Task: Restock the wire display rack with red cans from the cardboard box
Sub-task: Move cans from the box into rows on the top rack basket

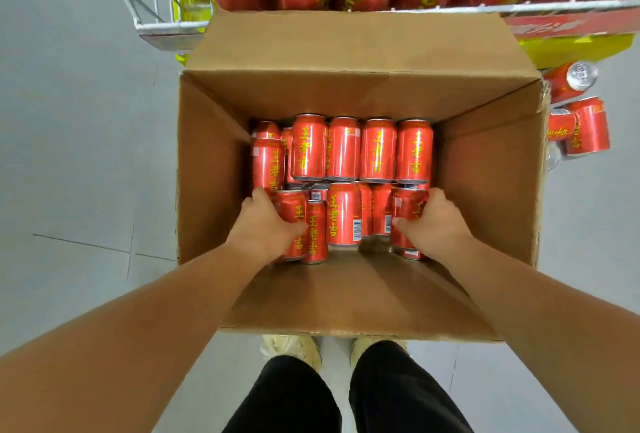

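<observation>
The red cans [343,152] lie on their sides in the bottom of the open cardboard box [485,162]. Both hands reach into the box, well apart: the left hand [265,225] grips cans at its near left, and the right hand [433,221] grips cans at its near right. The wire display rack [166,29] stands beyond the box. Loose cans [585,128] lie just right of it.
</observation>
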Available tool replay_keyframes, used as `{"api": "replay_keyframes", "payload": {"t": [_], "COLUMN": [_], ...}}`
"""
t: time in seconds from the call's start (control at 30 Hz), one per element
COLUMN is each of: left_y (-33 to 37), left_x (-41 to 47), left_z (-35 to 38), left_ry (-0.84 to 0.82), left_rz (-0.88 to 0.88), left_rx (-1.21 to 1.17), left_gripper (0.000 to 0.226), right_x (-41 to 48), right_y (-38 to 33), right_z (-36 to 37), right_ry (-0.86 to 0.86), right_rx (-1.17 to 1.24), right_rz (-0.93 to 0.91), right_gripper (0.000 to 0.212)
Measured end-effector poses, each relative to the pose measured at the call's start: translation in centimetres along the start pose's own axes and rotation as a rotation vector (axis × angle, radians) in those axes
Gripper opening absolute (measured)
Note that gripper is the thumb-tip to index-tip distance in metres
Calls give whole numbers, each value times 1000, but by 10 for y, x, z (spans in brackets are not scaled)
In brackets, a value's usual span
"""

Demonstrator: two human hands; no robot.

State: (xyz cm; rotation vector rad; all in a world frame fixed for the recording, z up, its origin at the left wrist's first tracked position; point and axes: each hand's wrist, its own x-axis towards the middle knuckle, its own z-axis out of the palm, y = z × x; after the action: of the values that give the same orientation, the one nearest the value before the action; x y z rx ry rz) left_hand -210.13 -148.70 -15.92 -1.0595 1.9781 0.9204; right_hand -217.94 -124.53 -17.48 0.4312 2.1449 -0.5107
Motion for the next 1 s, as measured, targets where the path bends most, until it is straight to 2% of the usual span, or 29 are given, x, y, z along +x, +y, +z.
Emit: {"api": "replay_keyframes", "payload": {"t": [0.13,0.3,0.43,0.57,0.6,0.73,0.83,0.93,1.0], "left_y": [-17,-24,-27,-18,-14,11,34,58,72], "left_x": [18,24,20,8,3,-20,-46,-82,-110], "left_z": [31,44,41,29,24,-1,-25,-55,-77], "left_ry": [40,89,69,47,45,23,-11,-38,-40], "left_rz": [-106,-51,-23,30,46,103,145,181,211], "left_rx": [-62,-109,-155,-204,-213,-247,-284,-309,-306], "left_gripper": [98,100,93,93,92,81,76,60,60], "right_x": [32,52,48,33,27,-12,-45,-89,-121], "right_y": [11,14,16,15,14,-8,-25,-49,-65], "right_z": [24,41,40,34,31,1,-24,-55,-78], "right_ry": [14,98,89,114,99,47,99,105,104], "right_rx": [9,87,178,198,205,262,286,359,396], "right_rz": [104,217,258,197,174,84,-29,-98,-134], "right_gripper": [75,74,64,90,91,59,61,59,60]}}
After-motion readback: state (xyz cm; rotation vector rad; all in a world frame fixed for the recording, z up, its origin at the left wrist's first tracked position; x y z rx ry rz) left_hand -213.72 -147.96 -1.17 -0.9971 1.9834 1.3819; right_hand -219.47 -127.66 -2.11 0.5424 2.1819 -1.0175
